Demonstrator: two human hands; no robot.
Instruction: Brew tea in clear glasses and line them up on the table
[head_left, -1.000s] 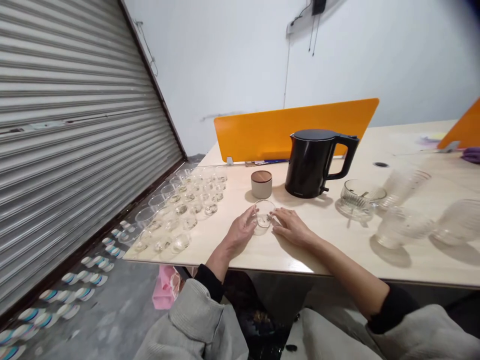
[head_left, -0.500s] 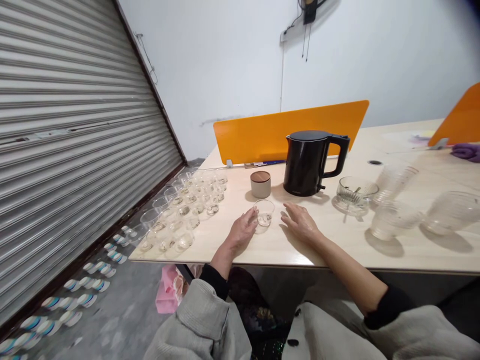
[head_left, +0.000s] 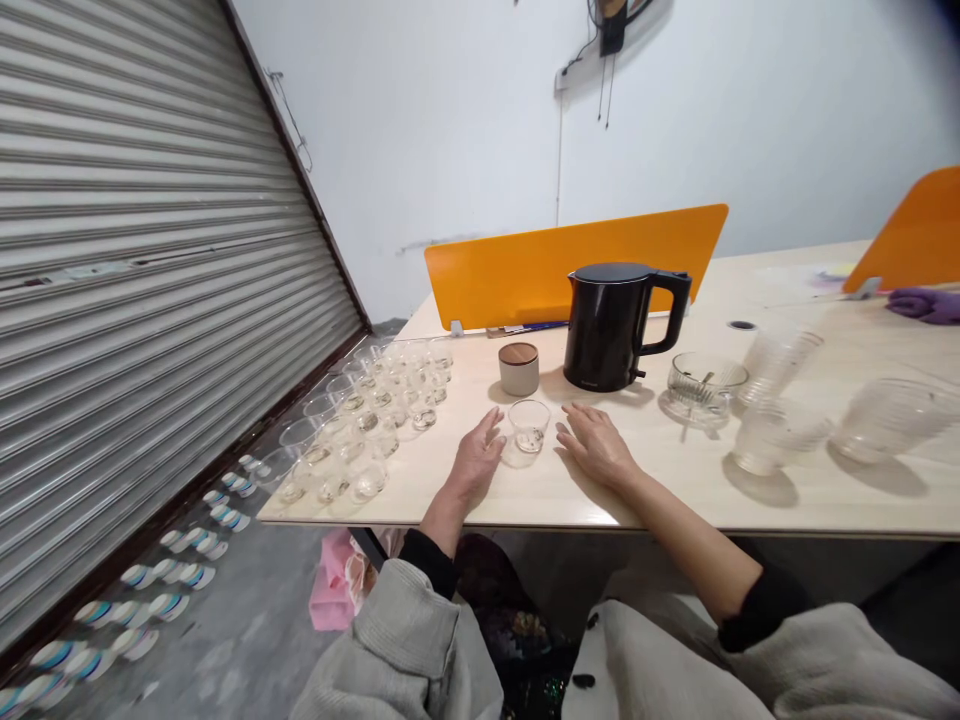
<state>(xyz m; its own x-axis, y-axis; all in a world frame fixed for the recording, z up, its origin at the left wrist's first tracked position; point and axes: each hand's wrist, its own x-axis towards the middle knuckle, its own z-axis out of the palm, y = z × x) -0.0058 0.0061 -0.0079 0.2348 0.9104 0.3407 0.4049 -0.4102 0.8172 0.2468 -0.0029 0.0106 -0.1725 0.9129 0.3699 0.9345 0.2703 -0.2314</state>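
Observation:
A clear plastic cup (head_left: pixel 529 428) with a few dark bits at its bottom stands upright on the table between my two hands. My left hand (head_left: pixel 475 456) rests on the tabletop just left of it, fingers extended and apart from the cup. On the other side lies my right hand (head_left: pixel 597 444), open, with a small gap to the cup. Behind the cup stands a small beige canister (head_left: pixel 519 370) with a wooden lid. A black electric kettle (head_left: pixel 609 328) is behind my right hand, its handle pointing right.
Rows of clear cups (head_left: pixel 366 420) with dark bits in them cover the table's left end. To the right are a ribbed glass bowl (head_left: pixel 702 388) and stacks of clear cups (head_left: pixel 780 434) lying on their sides. An orange divider (head_left: pixel 570 262) stands behind; white-lidded containers (head_left: pixel 135 576) line the floor.
Both hands were on the cup's sides a second ago. My right hand came off it first, moving right; then my left hand drew away to the left. The cup stays standing.

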